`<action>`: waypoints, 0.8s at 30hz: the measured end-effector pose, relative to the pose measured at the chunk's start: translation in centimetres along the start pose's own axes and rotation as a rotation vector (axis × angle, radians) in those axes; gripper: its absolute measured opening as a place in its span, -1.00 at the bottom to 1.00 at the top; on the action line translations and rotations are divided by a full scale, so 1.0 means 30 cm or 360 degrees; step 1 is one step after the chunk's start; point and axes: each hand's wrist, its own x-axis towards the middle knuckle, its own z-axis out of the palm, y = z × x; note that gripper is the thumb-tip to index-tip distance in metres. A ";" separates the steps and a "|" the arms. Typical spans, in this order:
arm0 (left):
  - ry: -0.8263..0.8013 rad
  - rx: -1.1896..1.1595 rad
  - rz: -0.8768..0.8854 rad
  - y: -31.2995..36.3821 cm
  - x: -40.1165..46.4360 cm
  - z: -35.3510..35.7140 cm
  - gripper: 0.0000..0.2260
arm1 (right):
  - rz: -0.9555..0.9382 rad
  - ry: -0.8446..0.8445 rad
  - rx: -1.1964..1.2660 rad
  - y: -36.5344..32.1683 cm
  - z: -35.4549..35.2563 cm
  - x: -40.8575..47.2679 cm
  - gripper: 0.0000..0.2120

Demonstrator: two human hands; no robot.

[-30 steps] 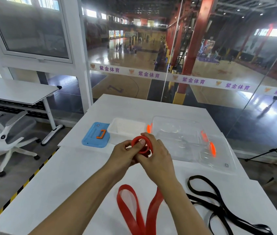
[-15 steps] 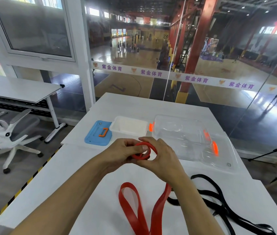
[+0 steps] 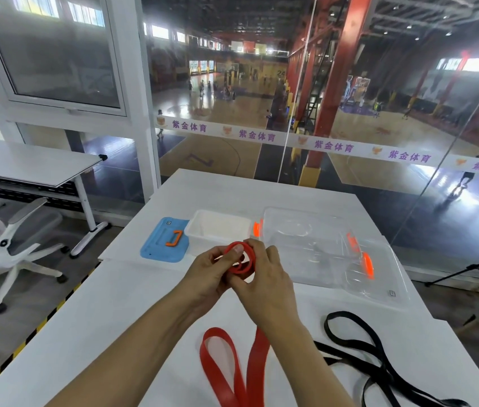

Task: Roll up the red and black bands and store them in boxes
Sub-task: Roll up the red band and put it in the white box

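Both hands, left hand [image 3: 207,274] and right hand [image 3: 264,279], pinch the red band's [image 3: 239,259] coil above the table [image 3: 115,304]; it looks soft and springy (I'd clamp its edges), tail trailing towards me.

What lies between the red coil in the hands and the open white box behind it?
Nothing visible. Both hands, left and right, hold the red band coil just in front of the white box, which stands open; its blue lid lies beside it. The band's tail still trails on the table.
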 end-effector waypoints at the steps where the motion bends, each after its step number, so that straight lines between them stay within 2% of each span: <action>1: 0.0001 0.0018 -0.0004 0.001 0.001 -0.004 -0.62 | -0.0012 -0.0028 -0.0011 0.002 0.001 0.002 -0.51; 5: -0.0093 0.0249 -0.0138 0.032 -0.010 -0.032 -0.67 | -0.0125 -0.0203 -0.0019 0.032 -0.036 0.020 -0.60; 9: -0.0357 0.0603 -0.0313 0.102 -0.015 -0.072 -0.70 | -0.0303 -0.0482 -0.0151 0.072 -0.092 0.054 -0.48; 11: -0.0484 0.0879 -0.0310 0.128 -0.011 -0.070 -0.71 | -0.0342 -0.0536 -0.0143 0.070 -0.102 0.059 -0.44; 14: -0.0428 0.1105 -0.0184 0.137 -0.007 -0.050 -0.73 | -0.0347 -0.0536 -0.0108 0.065 -0.110 0.058 -0.36; 17: -0.0319 0.0970 -0.0053 0.112 -0.006 -0.038 -0.75 | -0.0342 -0.0469 -0.0087 0.060 -0.120 0.059 -0.27; 20: -0.0240 0.0726 0.0027 0.082 -0.012 -0.014 -0.77 | -0.0301 -0.0363 0.0077 0.067 -0.121 0.056 -0.29; 24: -0.0018 0.0407 0.0130 0.054 -0.007 0.032 -0.67 | -0.0166 -0.0240 0.0317 0.074 -0.093 0.032 -0.29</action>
